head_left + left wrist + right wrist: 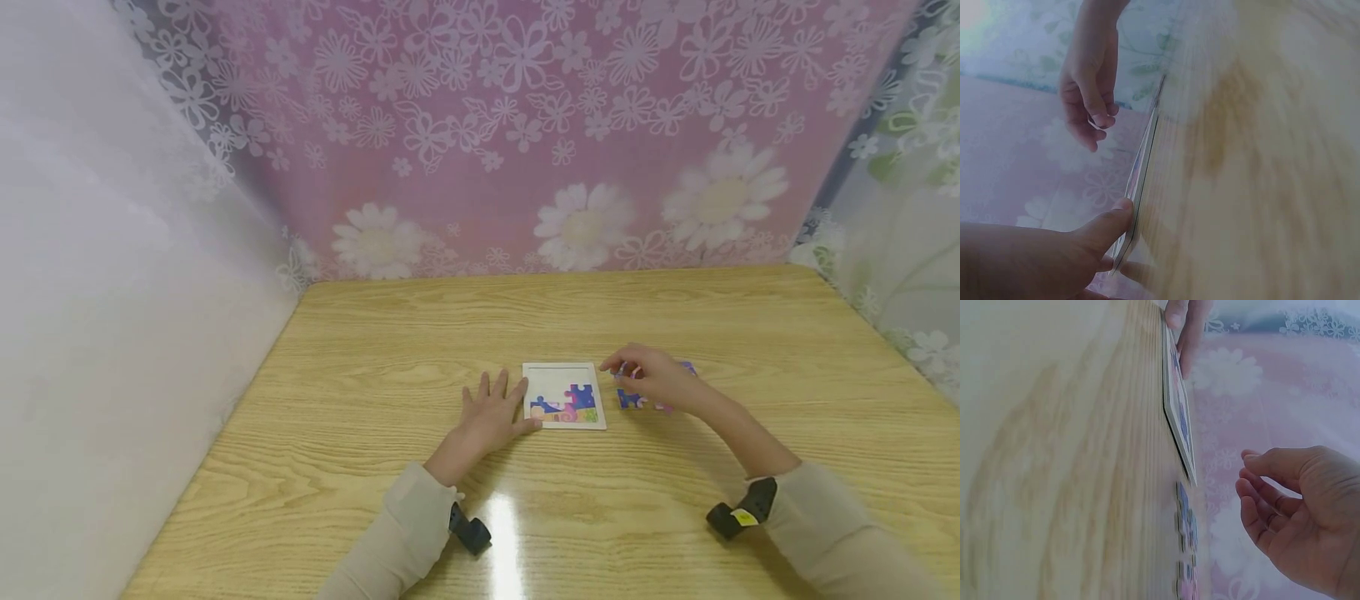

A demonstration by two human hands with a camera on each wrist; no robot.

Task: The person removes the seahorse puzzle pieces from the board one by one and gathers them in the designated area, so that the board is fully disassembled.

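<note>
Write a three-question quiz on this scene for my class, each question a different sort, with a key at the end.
1. Multiple choice. In the head view, where do the loose pieces lie relative to the puzzle tray?
A) Left of it
B) Right of it
C) Stacked inside it

2. True or false: Fitted pieces cover the whole inside of the puzzle tray.

3. Fill in the gap: The person's ____ hand touches the puzzle tray's edge.

Key
1. B
2. False; its far-left area is bare.
3. left; the left hand is at that edge.
</note>
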